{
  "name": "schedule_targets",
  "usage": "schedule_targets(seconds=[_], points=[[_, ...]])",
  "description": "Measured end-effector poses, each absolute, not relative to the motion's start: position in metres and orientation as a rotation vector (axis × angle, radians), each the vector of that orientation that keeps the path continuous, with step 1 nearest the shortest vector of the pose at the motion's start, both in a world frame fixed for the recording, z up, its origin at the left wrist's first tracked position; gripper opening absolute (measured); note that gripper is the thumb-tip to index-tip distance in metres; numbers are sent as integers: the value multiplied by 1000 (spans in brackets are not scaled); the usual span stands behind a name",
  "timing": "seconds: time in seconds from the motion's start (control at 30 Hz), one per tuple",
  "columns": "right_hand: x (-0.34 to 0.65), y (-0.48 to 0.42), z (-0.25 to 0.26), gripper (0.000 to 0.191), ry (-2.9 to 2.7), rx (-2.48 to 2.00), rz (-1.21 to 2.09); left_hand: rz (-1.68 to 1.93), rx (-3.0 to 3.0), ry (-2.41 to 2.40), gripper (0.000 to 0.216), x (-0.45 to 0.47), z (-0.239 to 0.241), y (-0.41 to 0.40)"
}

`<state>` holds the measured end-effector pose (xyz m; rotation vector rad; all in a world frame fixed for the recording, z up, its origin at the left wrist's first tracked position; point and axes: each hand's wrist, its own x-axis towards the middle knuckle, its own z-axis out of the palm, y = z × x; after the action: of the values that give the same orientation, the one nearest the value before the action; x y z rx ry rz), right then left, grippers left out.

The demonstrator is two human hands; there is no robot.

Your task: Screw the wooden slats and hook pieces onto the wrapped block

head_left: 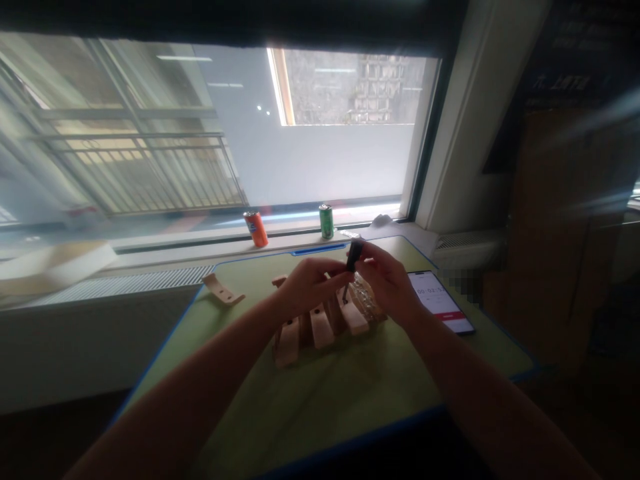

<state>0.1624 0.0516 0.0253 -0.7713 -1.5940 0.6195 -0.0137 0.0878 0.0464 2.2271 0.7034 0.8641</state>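
Observation:
A light wooden rack with several pegs (320, 328) lies on the green table (320, 400). My left hand (310, 283) rests closed on its top, fingers curled around a peg. My right hand (387, 280) is closed on a black-handled screwdriver (353, 259), whose tip points down into the wood between the pegs. A clear plastic bag (367, 300) lies under my right hand. One separate wooden hook piece (223, 290) lies at the table's far left.
A phone (440, 301) with a lit timer screen lies right of my hands. An orange can (255, 229) and a green can (327, 221) stand on the windowsill. Cardboard boxes (565, 233) stack up at the right.

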Motion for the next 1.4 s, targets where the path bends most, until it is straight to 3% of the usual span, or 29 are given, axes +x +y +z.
schedule_targets(seconds=[0.4,0.67,0.97,1.17,1.4], points=[[160,50,28,29,-1609,-821,640,1220,2331,858,26,-10,44,84],[164,52,26,34,-1585,-777,581,1018,2292,736,21,-14,48,86],[163,50,28,31,-1562,-847,497,1116,2321,797,23,-12,45,84],[164,48,29,26,-1654,-761,545,935,2329,736,24,-15,49,86],[158,66,60,22,-1951,-856,488,859,2332,897,22,-25,54,89]])
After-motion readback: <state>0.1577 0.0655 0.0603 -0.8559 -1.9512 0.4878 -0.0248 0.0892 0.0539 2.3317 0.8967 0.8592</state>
